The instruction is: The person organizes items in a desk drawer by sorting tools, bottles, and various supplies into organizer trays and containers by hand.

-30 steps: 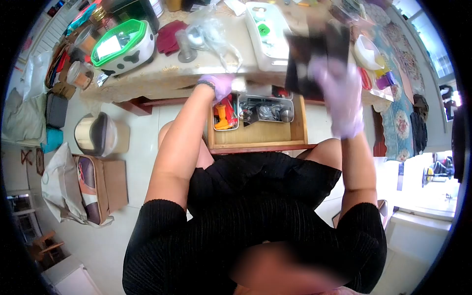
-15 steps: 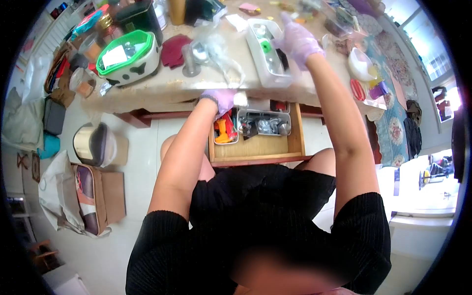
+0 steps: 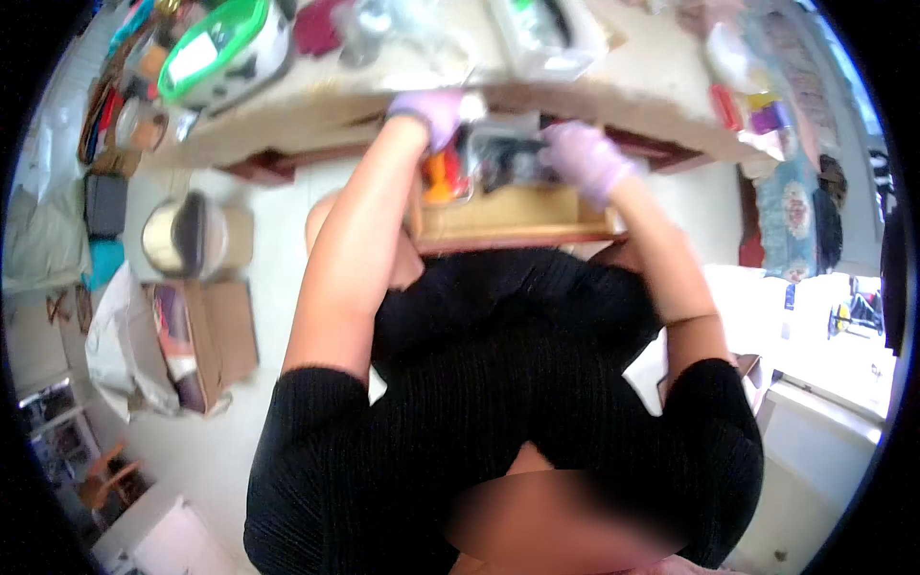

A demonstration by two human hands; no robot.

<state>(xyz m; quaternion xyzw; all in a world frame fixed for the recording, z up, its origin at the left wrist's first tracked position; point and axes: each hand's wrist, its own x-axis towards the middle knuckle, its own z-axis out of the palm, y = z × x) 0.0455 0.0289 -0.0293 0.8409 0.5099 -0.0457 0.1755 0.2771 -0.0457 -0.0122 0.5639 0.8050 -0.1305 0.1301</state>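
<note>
Both my hands wear thin purple gloves. My left hand [image 3: 427, 115] is at the table's front edge, over the left back part of the open drawer [image 3: 517, 226]. A small white object [image 3: 472, 105] lies against its fingertips, whose grip is hidden. Below that hand sit orange and red items [image 3: 443, 176] in a small container. My right hand [image 3: 585, 161] reaches over the drawer's right side, fingers pointing left toward a clear plastic container [image 3: 508, 158] with dark and grey items. Motion blurs its fingers.
On the table stand a white plastic bin [image 3: 551, 59], a green-rimmed tub [image 3: 216, 53], a dark red cloth [image 3: 318, 27] and clear plastic bags [image 3: 393, 34]. A red item [image 3: 725, 107] lies at the right. A trash bin [image 3: 182, 235] and a cardboard box [image 3: 220, 335] stand on the floor.
My right hand has moved from the white bin on the table down to the drawer. My left hand stays at the drawer's left. The view has tilted down.
</note>
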